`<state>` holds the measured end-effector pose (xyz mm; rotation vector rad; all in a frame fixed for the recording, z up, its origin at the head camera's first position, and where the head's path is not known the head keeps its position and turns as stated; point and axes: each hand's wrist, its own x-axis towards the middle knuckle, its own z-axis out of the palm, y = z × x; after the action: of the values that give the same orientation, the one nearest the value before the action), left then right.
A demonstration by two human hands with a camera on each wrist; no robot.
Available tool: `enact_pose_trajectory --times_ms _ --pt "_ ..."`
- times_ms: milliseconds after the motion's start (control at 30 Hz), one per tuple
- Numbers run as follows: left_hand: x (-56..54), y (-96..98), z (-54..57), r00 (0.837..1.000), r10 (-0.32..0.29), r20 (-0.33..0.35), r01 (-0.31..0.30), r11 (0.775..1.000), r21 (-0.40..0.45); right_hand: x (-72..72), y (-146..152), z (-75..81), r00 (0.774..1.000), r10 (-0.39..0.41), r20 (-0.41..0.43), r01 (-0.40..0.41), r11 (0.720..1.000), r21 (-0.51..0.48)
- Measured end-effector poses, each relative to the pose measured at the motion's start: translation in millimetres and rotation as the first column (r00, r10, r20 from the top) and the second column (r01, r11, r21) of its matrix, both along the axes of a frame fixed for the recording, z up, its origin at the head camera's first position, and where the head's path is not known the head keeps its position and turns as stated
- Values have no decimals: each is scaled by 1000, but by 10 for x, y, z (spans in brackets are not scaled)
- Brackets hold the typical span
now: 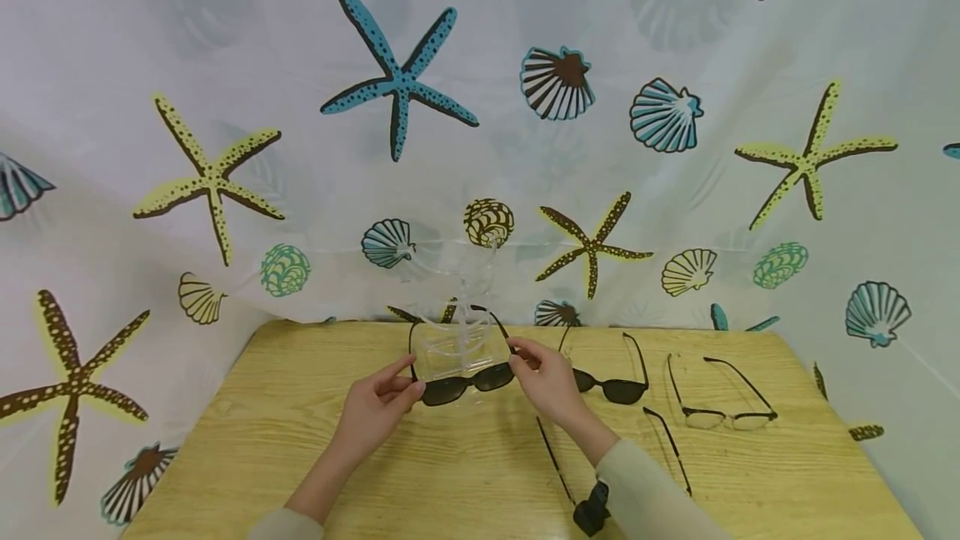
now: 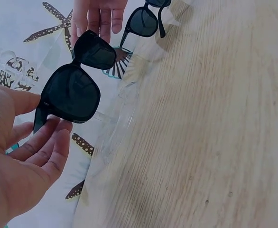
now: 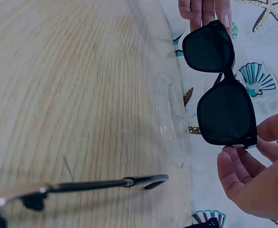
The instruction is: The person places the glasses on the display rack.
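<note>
My left hand (image 1: 375, 411) and right hand (image 1: 551, 382) hold a pair of black sunglasses (image 1: 446, 391) between them, each pinching one end of the frame at its hinge. The dark lenses face me, and the temples point away, one on each side of a clear plastic display stand (image 1: 462, 348). In the left wrist view, the left thumb and fingers grip the near corner of the sunglasses (image 2: 72, 92). The right wrist view has the right fingers on the opposite corner of the sunglasses (image 3: 227, 114). Whether the frame touches the stand, I cannot tell.
Right of the stand lie other sunglasses (image 1: 624, 391), partly behind the right hand, and half-rimmed eyeglasses (image 1: 731, 419). Beneath the right forearm lies another pair, mostly hidden, its temple (image 1: 670, 452) showing. A curtain (image 1: 480, 173) printed with shells and starfish hangs behind the wooden table (image 1: 420, 482).
</note>
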<state>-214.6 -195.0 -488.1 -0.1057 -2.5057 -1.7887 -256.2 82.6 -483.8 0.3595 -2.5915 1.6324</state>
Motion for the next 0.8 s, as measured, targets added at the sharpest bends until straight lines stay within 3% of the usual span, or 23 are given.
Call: enact_pose_trajectory --times_ms 300,800 --pt "-122 3 -15 999 23 -29 -24 999 -24 -109 -71 -1 1000 -15 23 15 1000 9" --pt "-279 39 -44 999 39 4 -39 999 -2 -309 -124 -7 998 -29 49 28 1000 13"
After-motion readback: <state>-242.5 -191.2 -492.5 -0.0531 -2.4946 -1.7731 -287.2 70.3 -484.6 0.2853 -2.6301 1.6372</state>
